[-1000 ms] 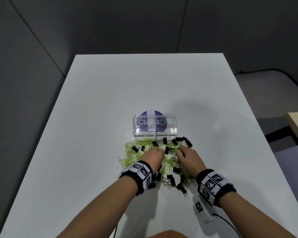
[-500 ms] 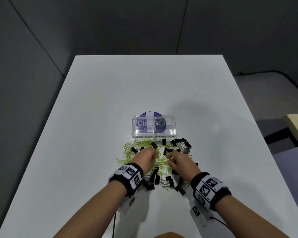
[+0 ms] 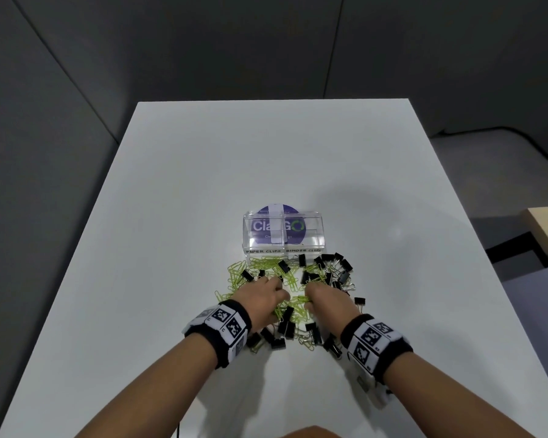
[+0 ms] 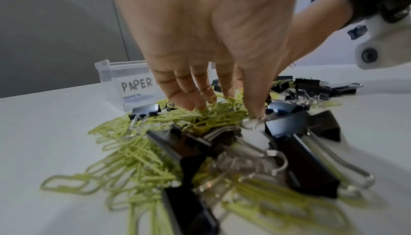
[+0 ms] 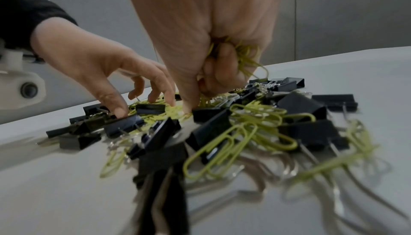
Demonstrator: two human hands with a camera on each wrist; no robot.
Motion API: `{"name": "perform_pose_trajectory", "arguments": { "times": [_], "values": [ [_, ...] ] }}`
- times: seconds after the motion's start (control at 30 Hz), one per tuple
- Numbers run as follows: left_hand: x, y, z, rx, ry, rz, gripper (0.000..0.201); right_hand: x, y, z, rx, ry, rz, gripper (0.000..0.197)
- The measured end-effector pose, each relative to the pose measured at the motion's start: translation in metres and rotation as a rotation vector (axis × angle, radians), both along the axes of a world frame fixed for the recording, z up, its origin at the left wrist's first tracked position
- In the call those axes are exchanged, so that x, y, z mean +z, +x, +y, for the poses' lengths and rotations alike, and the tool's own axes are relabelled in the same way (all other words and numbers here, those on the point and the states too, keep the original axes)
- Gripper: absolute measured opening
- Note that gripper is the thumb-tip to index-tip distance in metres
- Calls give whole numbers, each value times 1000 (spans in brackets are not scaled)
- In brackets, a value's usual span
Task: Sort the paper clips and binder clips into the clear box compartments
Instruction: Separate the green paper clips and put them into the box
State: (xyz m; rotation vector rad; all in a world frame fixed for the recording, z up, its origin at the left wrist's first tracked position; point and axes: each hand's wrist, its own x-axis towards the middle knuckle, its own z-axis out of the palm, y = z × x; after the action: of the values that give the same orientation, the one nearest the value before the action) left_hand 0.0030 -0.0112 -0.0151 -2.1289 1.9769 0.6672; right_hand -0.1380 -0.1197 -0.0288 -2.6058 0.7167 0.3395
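On the white counter (image 3: 178, 216), the clear box (image 3: 283, 233), its front marked for paper clips at left and binder clips at right, stands at twelve o'clock of a mixed heap of yellow-green paper clips (image 3: 266, 267) and black binder clips (image 3: 332, 267). The left hand (image 3: 263, 300), its grip loose with fingers spread and holding nothing, touches the heap with its fingertips (image 4: 189, 104). At its three o'clock, the right hand (image 3: 328, 300) has its grip curled round a bunch of paper clips.
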Motion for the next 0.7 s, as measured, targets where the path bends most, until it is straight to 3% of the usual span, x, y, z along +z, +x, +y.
{"name": "perform_pose_trajectory", "arguments": {
  "times": [0.27, 0.47, 0.7],
  "values": [
    [-2, -9, -3, 9, -20, -45, 27, 5, 2, -4, -4, -2, 19, 9],
    [3, -5, -2, 98, -88, 48, 28, 18, -2, -12, -49, 165, -26, 19],
    [2, -5, 1, 214, -141, 142, 29, 23, -5, -12, -118, 207, -32, 25]
  ]
}}
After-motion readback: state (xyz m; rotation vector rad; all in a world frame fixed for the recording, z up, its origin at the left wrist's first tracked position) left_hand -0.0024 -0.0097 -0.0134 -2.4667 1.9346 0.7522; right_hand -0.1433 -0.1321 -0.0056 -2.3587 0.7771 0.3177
